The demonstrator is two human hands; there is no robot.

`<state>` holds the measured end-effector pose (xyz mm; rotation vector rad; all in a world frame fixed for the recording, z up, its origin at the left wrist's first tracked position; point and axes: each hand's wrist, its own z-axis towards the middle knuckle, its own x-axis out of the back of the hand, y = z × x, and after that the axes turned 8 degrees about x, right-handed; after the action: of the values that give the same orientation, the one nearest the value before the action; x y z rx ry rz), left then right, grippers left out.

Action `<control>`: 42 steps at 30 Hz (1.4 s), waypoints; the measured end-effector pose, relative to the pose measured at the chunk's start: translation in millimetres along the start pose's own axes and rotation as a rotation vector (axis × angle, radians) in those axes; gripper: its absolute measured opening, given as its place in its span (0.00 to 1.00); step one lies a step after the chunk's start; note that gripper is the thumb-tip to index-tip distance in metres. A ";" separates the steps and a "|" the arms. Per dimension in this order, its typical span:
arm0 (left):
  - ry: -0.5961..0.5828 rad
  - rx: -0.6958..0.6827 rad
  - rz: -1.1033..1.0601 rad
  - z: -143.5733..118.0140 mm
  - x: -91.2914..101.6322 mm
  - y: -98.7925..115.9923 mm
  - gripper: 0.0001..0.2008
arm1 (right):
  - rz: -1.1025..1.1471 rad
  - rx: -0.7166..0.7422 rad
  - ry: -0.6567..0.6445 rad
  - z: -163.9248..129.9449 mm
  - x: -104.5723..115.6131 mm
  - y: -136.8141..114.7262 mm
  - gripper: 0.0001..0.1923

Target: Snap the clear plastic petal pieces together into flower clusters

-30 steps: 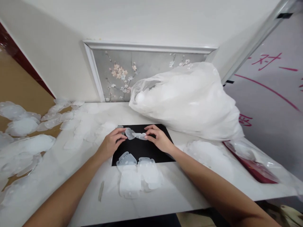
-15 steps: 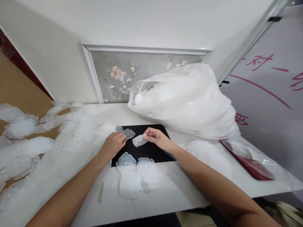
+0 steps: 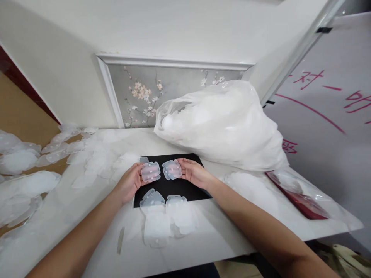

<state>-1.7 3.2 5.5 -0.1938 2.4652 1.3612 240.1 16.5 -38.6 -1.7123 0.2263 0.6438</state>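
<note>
Keep each clear plastic piece flat toward you, pinched only by its edges, so you can check both faces without smudging them. Your left hand (image 3: 131, 180) curls its fingers around the left plastic piece (image 3: 150, 172); your right hand (image 3: 191, 173) grasps the right plastic piece (image 3: 172, 169) the same way. Both pieces hover side by side, nearly touching, above the black mat (image 3: 191, 188). More pieces lie in the near pile (image 3: 166, 218), and the full bag (image 3: 226, 123) sits behind on the table (image 3: 220, 239).
</note>
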 end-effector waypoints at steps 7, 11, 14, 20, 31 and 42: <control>-0.046 0.079 -0.037 4.6 5.2 -0.5 0.16 | 0.016 -0.048 0.010 1.8 1.9 -2.2 0.14; -0.067 0.084 -0.032 4.0 5.7 -0.2 0.16 | 0.029 -0.057 0.001 1.0 0.8 -3.8 0.14; -0.074 0.087 -0.034 3.7 5.7 -0.4 0.17 | 0.021 -0.055 -0.008 0.5 0.3 -4.3 0.15; -0.128 0.067 -0.043 5.8 9.3 -2.0 0.18 | 0.042 -0.067 0.029 -0.2 -2.3 -5.6 0.14; -0.130 0.074 -0.058 0.2 5.6 -0.3 0.19 | 0.024 -0.060 0.016 -2.0 -2.3 -4.9 0.12; -0.300 0.023 0.537 -24.9 0.7 -0.2 0.20 | -0.184 -0.045 -0.160 -11.7 -3.8 -5.8 0.20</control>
<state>-7.5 -17.8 17.5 0.6752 2.3560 1.4223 243.2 6.2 -30.4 -1.6913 -0.0583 0.6484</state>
